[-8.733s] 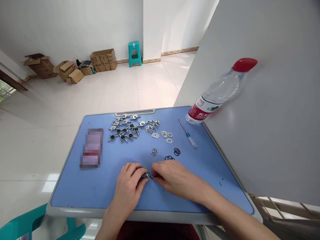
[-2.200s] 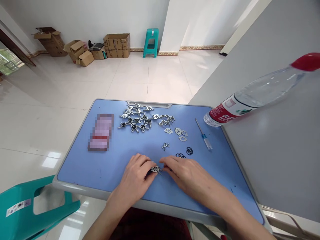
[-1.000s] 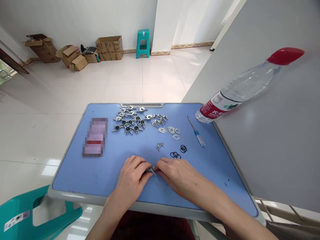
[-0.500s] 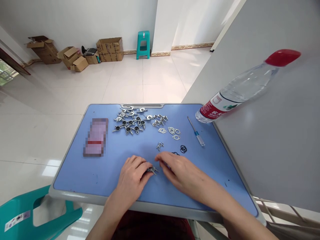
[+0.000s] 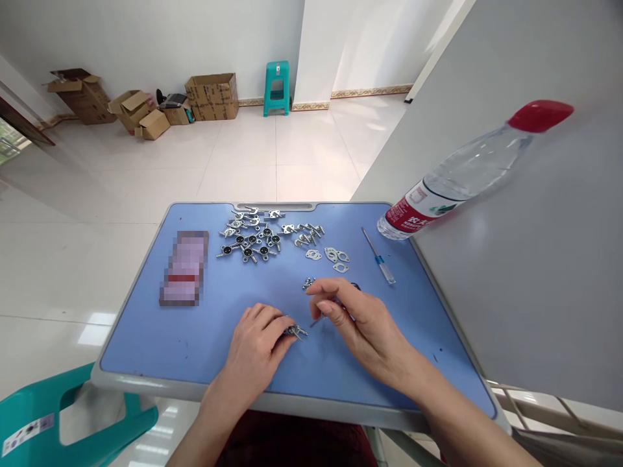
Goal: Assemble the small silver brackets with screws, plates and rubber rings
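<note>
My left hand (image 5: 263,344) is closed around a small metal fitting with thin stubs (image 5: 294,331), low over the front middle of the table. Just to its right, my right hand (image 5: 363,324) pinches a thin metal rod (image 5: 317,321), its tip pointing toward the fitting; the rest is hidden by fingers. Tiny screws (image 5: 308,283) lie beyond the right fingertips. A black rubber ring (image 5: 356,286) peeks out behind the right hand. Several flat metal gaskets (image 5: 335,255) lie farther back, near a group of small metal levers (image 5: 309,235).
Several metal fittings with black centres (image 5: 249,252) cluster at the back left. A screwdriver (image 5: 384,266) lies on the right of the blue table (image 5: 214,350). A water bottle (image 5: 413,214) stands at the right edge. A blurred-out flat object (image 5: 185,266) lies left.
My right hand has turned and drawn slightly right, and the thin rod now shows between its fingers. My left hand keeps its hold on the fitting, nearly still.
</note>
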A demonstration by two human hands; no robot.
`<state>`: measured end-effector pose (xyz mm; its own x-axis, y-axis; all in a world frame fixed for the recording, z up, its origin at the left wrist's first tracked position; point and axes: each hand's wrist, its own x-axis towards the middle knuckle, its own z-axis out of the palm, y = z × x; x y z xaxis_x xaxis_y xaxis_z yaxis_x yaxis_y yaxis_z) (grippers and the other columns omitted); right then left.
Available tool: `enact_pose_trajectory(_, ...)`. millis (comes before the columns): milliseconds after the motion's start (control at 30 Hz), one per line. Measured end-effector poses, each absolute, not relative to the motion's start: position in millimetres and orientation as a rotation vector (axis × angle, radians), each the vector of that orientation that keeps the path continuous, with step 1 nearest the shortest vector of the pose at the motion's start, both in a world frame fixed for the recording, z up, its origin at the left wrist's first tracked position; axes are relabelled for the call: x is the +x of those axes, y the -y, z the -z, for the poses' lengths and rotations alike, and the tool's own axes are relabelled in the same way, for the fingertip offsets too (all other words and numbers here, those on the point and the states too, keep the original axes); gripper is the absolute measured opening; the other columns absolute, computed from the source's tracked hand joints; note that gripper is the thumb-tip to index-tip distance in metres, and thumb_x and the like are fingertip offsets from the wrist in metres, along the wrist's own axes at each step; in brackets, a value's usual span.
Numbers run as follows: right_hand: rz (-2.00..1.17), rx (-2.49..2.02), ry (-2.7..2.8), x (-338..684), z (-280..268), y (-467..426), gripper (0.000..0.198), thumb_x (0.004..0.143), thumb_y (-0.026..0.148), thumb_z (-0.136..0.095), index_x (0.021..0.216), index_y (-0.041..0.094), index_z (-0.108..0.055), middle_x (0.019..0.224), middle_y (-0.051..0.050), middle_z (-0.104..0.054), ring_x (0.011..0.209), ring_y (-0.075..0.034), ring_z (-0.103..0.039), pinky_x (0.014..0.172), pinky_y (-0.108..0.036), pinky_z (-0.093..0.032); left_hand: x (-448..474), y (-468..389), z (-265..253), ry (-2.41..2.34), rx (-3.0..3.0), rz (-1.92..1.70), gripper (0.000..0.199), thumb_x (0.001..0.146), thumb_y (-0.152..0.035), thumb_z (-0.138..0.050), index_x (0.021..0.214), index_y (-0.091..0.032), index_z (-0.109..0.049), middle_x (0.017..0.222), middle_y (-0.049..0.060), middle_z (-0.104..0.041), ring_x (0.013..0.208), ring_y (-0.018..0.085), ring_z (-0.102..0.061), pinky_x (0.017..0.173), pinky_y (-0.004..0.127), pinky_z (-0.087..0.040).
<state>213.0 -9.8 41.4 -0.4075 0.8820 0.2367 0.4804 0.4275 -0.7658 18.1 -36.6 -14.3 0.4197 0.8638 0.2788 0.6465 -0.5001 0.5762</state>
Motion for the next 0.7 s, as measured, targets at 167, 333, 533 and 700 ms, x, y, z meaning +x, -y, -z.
enact_pose_trajectory(167, -0.791, -1.062, 2.117, 209.6, -40.1, 11.8, 0.016, 0.101, 0.023, -0.033, 0.101, 0.021, -0.049, 0.078, -0.002, -0.063, 0.068, -0.014, -0.058, 0.063, -0.024, -0.047, 18.2, 36.7, 15.0, -1.299, 2.305, -0.785, 0.014, 0.096, -0.024, -0.053, 0.101, -0.02, -0.065, 0.091, 0.005, -0.066, 0.083, 0.02, -0.055, 0.073, 0.036, -0.049)
enact_pose_trajectory(333, -0.814, -1.058, 2.151, 206.8, -38.8, 10.8, 0.017, 0.101, 0.022, -0.031, 0.1, 0.021, -0.048, 0.08, -0.003, -0.063, 0.068, -0.014, -0.057, 0.063, -0.026, -0.047, 18.3, 36.9, 14.4, -1.295, 2.309, -0.787, 0.017, 0.097, -0.026, -0.05, 0.101, -0.02, -0.066, 0.091, 0.005, -0.066, 0.084, 0.02, -0.057, 0.073, 0.036, -0.049)
enact_pose_trajectory(533, -0.83, -1.03, 2.18, 206.6, -36.8, 9.9, 0.016, 0.101, 0.021, -0.031, 0.1, 0.021, -0.047, 0.08, -0.002, -0.062, 0.068, -0.014, -0.056, 0.062, -0.025, -0.046, 18.1, 36.9, 13.6, -1.288, 2.296, -0.787, 0.016, 0.097, -0.025, -0.051, 0.101, -0.02, -0.066, 0.092, 0.005, -0.066, 0.084, 0.02, -0.056, 0.073, 0.036, -0.049)
enact_pose_trajectory(700, -0.781, -0.999, 2.216, 204.8, -35.3, 9.1, 0.016, 0.101, 0.018, -0.032, 0.098, 0.02, -0.048, 0.081, -0.002, -0.062, 0.069, -0.014, -0.055, 0.063, -0.026, -0.045, 18.1, 37.5, 12.9, -1.283, 2.284, -0.778, 0.014, 0.097, -0.024, -0.052, 0.102, -0.021, -0.065, 0.093, 0.005, -0.066, 0.085, 0.02, -0.056, 0.074, 0.035, -0.047)
